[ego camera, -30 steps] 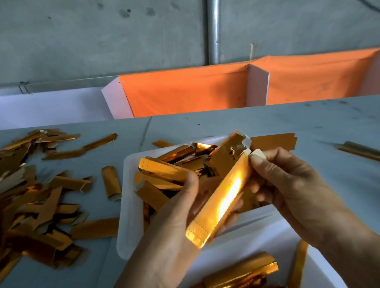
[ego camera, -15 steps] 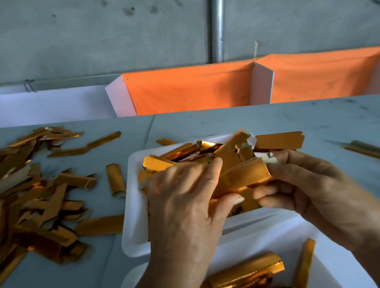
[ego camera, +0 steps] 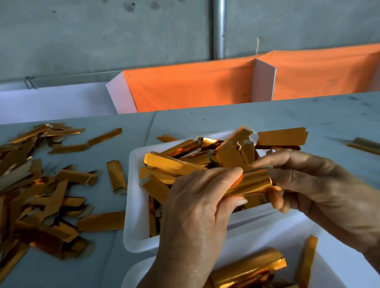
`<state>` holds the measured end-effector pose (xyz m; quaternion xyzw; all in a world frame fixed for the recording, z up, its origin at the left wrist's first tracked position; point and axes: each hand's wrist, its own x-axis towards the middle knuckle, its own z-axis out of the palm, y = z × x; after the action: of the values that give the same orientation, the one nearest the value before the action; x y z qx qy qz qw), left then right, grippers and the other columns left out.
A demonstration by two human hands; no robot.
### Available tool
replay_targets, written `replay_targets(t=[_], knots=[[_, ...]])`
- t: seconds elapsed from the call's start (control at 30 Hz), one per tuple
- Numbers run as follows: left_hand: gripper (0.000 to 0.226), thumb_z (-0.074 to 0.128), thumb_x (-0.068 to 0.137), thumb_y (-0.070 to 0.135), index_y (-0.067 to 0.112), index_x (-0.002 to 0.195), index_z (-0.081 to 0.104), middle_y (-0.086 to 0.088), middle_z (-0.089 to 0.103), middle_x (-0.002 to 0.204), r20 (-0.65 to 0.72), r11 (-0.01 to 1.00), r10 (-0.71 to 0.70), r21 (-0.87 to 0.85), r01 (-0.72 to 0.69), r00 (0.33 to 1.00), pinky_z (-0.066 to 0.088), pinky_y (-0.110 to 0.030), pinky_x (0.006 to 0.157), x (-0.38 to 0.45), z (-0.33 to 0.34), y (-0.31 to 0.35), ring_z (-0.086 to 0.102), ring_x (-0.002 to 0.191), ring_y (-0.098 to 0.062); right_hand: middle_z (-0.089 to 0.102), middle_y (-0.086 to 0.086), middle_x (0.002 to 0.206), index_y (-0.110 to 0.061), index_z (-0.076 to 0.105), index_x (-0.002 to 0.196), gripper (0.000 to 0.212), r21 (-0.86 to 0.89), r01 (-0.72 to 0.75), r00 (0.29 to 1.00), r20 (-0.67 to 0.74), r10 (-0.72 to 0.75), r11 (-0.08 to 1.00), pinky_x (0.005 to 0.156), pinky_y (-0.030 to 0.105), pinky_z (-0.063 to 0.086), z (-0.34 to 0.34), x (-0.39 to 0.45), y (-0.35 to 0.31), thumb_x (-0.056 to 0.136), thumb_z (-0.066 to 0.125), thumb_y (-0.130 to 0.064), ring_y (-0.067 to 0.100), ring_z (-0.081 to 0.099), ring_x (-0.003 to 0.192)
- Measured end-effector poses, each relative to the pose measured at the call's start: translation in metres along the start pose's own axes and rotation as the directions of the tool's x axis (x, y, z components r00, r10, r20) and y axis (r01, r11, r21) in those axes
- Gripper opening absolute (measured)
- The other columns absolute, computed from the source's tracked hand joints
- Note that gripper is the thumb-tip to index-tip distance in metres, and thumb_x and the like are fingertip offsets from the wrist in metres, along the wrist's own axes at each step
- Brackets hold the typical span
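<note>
Both hands hold one gold foil strip (ego camera: 254, 182) above a white tray (ego camera: 134, 207) full of gold foil pieces. My left hand (ego camera: 193, 213) grips the strip's left part, fingers curled over it and thumb underneath. My right hand (ego camera: 310, 195) pinches the strip's right end between fingertips and thumb. The strip looks bent into a curve between the hands. Much of it is hidden behind my left fingers.
A heap of flat gold strips (ego camera: 26, 189) lies on the grey table at the left. A second white tray (ego camera: 337, 259) at the bottom right holds folded gold pieces (ego camera: 250, 274). Orange cloth bins (ego camera: 188, 88) line the far table edge. A few more strips (ego camera: 371, 147) lie at the far right.
The strip stood slanted between the hands a second ago; it now lies nearly level. My left hand has closed over it, and both hands moved a little to the right.
</note>
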<state>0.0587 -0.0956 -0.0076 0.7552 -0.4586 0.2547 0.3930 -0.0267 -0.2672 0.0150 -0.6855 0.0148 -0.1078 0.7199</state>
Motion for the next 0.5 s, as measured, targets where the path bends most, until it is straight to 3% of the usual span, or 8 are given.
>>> replay_targets(t=[0.13,0.2,0.33,0.5], knots=[[0.041,0.065,0.073,0.035,0.016,0.109,0.071,0.008,0.069,0.100,0.037,0.996,-0.068,-0.049,0.070,0.997,0.052,-0.021,0.079,0.000,-0.002,0.002,0.062,0.094,-0.008,0.063,0.006,0.069,-0.011,0.075,0.089,0.022,0.103,-0.024,0.998,-0.048,0.029,0.994,0.050,0.018,0.050,0.004,0.000,0.002,0.071,0.075,-0.024,0.011,0.058,0.053],[0.049,0.067,0.071,0.042,0.017,0.113,0.069,0.008,0.067,0.104,0.071,0.993,-0.083,-0.076,0.088,0.994,0.050,-0.016,0.079,0.001,-0.003,0.003,0.062,0.097,-0.007,0.062,0.006,0.067,-0.011,0.074,0.083,0.021,0.102,-0.018,0.995,-0.098,0.028,0.995,0.048,0.018,0.049,0.007,0.000,0.001,0.069,0.069,-0.025,0.011,0.057,0.051],[0.050,0.061,0.080,0.037,0.017,0.126,0.062,0.004,0.063,0.111,0.093,0.996,-0.036,-0.081,0.043,0.995,0.055,-0.028,0.080,0.002,-0.002,0.005,0.060,0.103,-0.013,0.061,0.006,0.064,-0.013,0.072,0.076,0.014,0.079,0.024,0.985,-0.175,-0.009,0.997,0.048,0.019,0.049,0.010,0.000,-0.002,0.068,0.067,-0.024,0.013,0.058,0.051],[0.031,0.072,0.078,0.023,0.021,0.109,0.070,0.013,0.064,0.104,0.010,0.970,-0.154,-0.189,0.153,0.988,0.050,-0.021,0.083,-0.001,0.000,0.000,0.060,0.100,-0.007,0.068,0.011,0.070,-0.013,0.073,0.077,0.013,0.188,-0.030,0.991,-0.126,0.054,0.982,0.053,0.021,0.054,0.014,-0.001,0.001,0.072,0.063,-0.020,0.016,0.068,0.059]])
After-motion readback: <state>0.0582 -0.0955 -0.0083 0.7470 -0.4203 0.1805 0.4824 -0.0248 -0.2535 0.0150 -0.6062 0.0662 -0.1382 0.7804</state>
